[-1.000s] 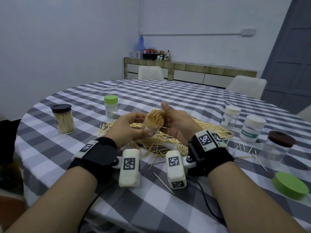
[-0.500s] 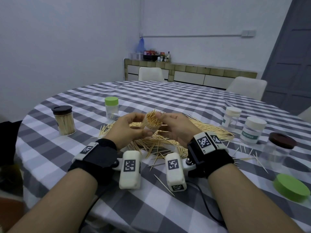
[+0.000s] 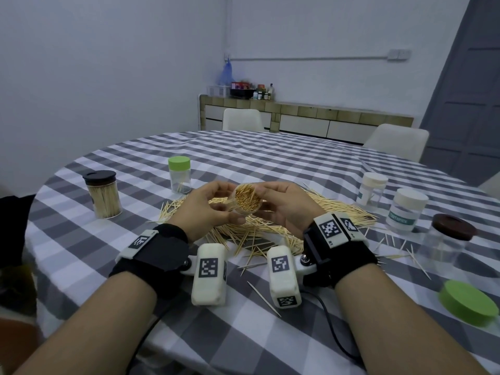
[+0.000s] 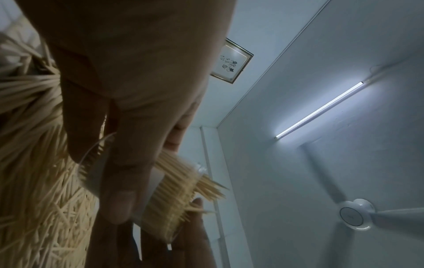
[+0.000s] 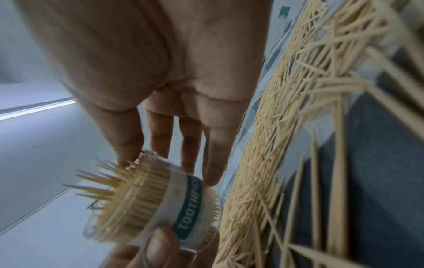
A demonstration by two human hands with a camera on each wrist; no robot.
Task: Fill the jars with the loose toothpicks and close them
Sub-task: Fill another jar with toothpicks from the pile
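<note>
A: Holding the open toothpick jar (image 3: pixel 247 203) above the middle of the table (image 3: pixel 270 161), the left hand (image 3: pixel 209 209) pinches its clear wall between thumb and fingers. Confirm the mouth orientation.

B: The mouth is tilted toward the person. The jar is packed full, and the tips stand out past the rim. The right wrist view shows a teal band on its label reading TOOTHPICK.

A: State of the right hand (image 3: pixel 284 209)?

B: Its fingers are nearly straight and lie against the far side of the jar; the thumb touches the protruding tips at the rim. Whether it grips cannot be told.

A: Location of the loose toothpicks (image 3: pixel 270 228)?

B: They lie heaped on the table directly below both hands, with strays scattered toward the right edge.

A: Other containers?

B: Toward the left edge: a black-lidded jar (image 3: pixel 102 194) full of toothpicks, and behind it a green-lidded jar (image 3: pixel 179 174) holding only a few. Toward the right edge: two white-lidded jars (image 3: pixel 410 209), closed, and a brown-lidded jar (image 3: pixel 449 239), closed, of clear plastic. A loose green lid (image 3: pixel 468 301) lies flat near the right front edge.
</note>
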